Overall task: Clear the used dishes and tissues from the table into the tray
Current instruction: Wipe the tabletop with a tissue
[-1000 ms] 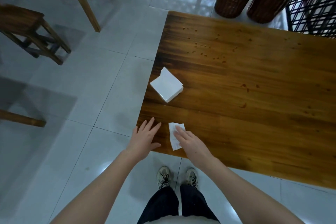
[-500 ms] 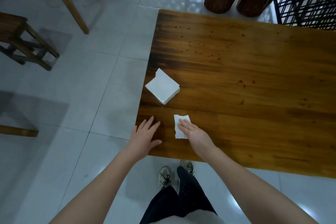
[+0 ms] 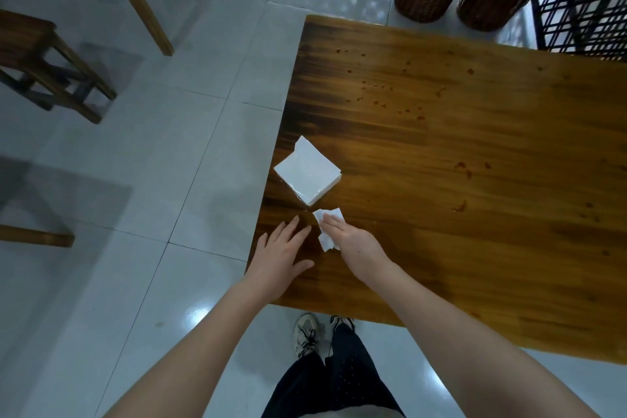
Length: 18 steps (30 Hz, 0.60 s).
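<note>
- The left hand (image 3: 281, 251) is lying flat on the near corner of the glossy brown wooden table (image 3: 475, 180), fingers spread, holding nothing.
- The right hand (image 3: 353, 237) is pressing straight fingers onto the small crumpled white tissue (image 3: 334, 214), which is lying just beside the left hand; it is not pinching it.
- Just beyond, possibly touching the tissue, a square white stack of paper napkins (image 3: 307, 176) is sitting at the table's left edge.
- Reddish sauce spots (image 3: 461, 205) are dotting the wood farther out.
- The tissue-gathering step seems to be in hand. Next, the fingers need to curl round the tissue and carry it to the tray, which is not showing here.
</note>
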Tool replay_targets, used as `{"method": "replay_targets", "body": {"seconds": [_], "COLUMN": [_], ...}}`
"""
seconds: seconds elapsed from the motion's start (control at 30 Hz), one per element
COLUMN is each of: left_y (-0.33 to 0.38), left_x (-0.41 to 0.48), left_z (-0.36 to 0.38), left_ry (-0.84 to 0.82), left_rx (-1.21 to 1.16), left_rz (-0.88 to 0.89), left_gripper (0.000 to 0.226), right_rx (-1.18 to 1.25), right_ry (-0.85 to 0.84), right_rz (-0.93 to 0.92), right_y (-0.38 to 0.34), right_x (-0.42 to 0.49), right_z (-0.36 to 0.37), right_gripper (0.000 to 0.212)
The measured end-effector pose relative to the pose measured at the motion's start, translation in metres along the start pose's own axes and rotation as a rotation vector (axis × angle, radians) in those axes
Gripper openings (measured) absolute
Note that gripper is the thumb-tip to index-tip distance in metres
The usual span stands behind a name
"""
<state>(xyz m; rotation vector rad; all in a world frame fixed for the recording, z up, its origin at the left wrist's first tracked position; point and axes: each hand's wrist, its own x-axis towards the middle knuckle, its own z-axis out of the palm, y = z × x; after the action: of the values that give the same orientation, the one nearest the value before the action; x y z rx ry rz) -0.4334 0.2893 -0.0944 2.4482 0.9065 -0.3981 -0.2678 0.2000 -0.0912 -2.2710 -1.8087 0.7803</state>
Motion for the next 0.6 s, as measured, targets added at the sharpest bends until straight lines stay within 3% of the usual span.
{"method": "replay_targets", "body": {"seconds": [0.07, 0.4, 0.6], "left_y": [0.005, 0.033, 0.044], "left_x": [0.004, 0.034, 0.052], "left_z": [0.0, -0.003, -0.007], "left_ry": [0.003, 0.004, 0.021], "left_rx": [-0.012, -0.099, -0.095], "left_rz": [0.019, 0.064, 0.067], "left_gripper": [0.066, 0.068, 0.069], "right_rx": [-0.01, -0.083, -0.033], "right_ry": [0.011, 0.187, 0.211], "right_rz": [-0.011, 0.269, 0.253], "right_y": [0.009, 0.087, 0.089], "right_x": [0.003, 0.025, 0.023], "right_z": [-0.004, -0.039, -0.027], "right_gripper": [0.063, 0.046, 0.058]}}
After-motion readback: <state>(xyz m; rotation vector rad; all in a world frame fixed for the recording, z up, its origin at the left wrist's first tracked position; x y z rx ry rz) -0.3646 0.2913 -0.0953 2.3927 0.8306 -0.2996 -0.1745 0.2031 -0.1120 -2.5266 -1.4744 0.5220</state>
